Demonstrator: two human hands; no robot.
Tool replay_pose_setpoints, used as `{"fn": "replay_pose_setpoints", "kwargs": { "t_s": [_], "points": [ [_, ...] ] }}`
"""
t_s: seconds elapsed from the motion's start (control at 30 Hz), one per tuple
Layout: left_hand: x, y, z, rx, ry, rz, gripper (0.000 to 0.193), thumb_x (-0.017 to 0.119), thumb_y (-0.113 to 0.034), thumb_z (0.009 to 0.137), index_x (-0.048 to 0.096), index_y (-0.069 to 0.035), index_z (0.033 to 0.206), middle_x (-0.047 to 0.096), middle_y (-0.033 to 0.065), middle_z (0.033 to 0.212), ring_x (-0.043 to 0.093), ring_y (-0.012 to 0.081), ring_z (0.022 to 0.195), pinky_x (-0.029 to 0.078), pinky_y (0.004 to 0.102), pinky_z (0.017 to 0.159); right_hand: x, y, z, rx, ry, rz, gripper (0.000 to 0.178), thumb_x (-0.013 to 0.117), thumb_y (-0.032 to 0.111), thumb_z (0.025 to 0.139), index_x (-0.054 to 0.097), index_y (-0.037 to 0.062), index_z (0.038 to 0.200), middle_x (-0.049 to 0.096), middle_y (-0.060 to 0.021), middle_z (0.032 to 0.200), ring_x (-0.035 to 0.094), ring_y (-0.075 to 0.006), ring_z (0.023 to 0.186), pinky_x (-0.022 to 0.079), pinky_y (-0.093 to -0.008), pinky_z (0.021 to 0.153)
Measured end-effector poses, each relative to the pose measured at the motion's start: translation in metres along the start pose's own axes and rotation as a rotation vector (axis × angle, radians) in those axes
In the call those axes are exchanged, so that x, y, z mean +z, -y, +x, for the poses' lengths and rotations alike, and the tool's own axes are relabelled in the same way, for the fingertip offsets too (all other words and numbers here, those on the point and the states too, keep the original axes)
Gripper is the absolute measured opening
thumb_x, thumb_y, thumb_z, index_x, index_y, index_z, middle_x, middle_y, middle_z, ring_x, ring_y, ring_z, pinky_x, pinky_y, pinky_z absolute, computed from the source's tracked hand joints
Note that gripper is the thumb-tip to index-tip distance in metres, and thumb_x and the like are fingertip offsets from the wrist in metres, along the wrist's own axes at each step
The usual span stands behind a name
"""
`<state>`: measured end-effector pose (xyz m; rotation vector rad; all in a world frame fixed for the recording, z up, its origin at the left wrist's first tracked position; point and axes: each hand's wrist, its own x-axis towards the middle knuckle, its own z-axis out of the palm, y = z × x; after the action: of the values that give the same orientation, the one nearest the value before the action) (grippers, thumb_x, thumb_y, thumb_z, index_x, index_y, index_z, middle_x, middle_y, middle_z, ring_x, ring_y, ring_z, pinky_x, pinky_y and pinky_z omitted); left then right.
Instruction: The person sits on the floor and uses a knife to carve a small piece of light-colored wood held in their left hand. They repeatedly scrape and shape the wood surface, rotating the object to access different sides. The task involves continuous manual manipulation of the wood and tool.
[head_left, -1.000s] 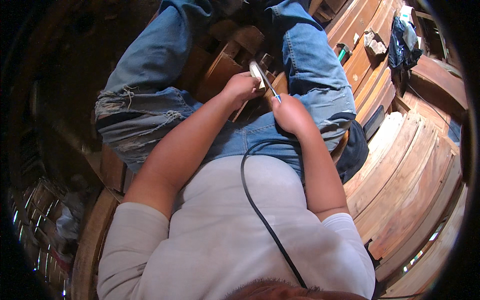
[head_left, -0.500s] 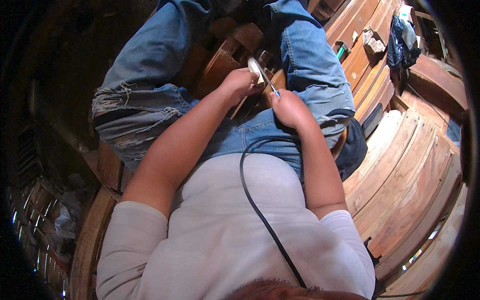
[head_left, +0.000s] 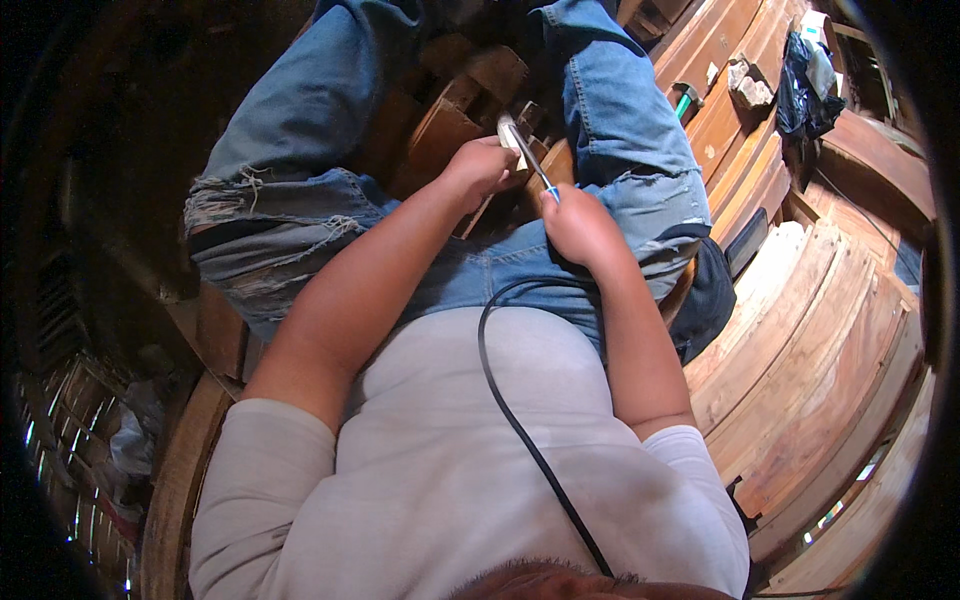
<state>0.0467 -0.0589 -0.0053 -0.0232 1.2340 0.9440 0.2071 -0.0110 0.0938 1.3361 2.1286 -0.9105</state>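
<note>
- Two hands meet over the lap of a seated person in torn blue jeans [head_left: 300, 190].
- Left hand [head_left: 482, 166]: fingers curled and closed around a small pale block [head_left: 508, 130], held at the far end of the lap, just above a brown wooden piece [head_left: 440, 135] between the knees.
- Right hand [head_left: 578, 225]: pinching a thin blue-handled tool [head_left: 537, 172]; its tip rests against the block.
- A black cable [head_left: 520, 430] runs from the near edge up the white shirt toward the right hand.
- Wooden planks [head_left: 820, 330] are stacked on the right.
- Risk, as judged: the tip points toward the left fingers; a slip under pressure could jab them.
- Risk: the small block could twist out of the grip and drop between the knees.
- Risk: the cable loop could snag the right wrist and jerk the tool.
</note>
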Motion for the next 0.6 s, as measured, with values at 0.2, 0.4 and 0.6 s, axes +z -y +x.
{"fn": "replay_pose_setpoints", "kwargs": {
  "t_s": [0.2,0.4,0.6],
  "points": [
    [0.003,-0.002,-0.001,-0.01,-0.026,-0.039,0.013,0.059,-0.014,0.101,0.065,-0.008,0.111,0.052,-0.003,0.084,0.05,0.0086,0.07,0.052,0.0248,0.069,0.003,0.003,0.011,0.012,-0.024,0.006,0.04,0.046,0.032,0.104,0.067,-0.003,0.099,0.069,-0.0307,0.1,0.066,-0.0489,0.098,0.051,-0.0564,0.088],
    [0.005,-0.01,-0.011,0.009,0.008,-0.007,0.014,0.06,-0.015,0.101,0.063,-0.005,0.112,0.053,-0.0016,0.088,0.055,0.0101,0.076,0.059,0.028,0.08,0.006,0.004,-0.008,0.053,-0.074,0.029,0.039,0.048,0.031,0.104,0.067,-0.0027,0.099,0.069,-0.0304,0.1,0.066,-0.0482,0.098,0.051,-0.0556,0.087],
    [0.004,-0.008,-0.002,0.018,0.019,-0.074,0.014,0.061,-0.014,0.101,0.063,-0.007,0.113,0.055,-0.0013,0.086,0.055,0.0088,0.075,0.054,0.0253,0.07,0.006,0.007,0.01,0.031,-0.053,-0.011,0.039,0.047,0.03,0.104,0.068,-0.0031,0.101,0.069,-0.0309,0.101,0.066,-0.0478,0.099,0.051,-0.055,0.088]
  ]
}}
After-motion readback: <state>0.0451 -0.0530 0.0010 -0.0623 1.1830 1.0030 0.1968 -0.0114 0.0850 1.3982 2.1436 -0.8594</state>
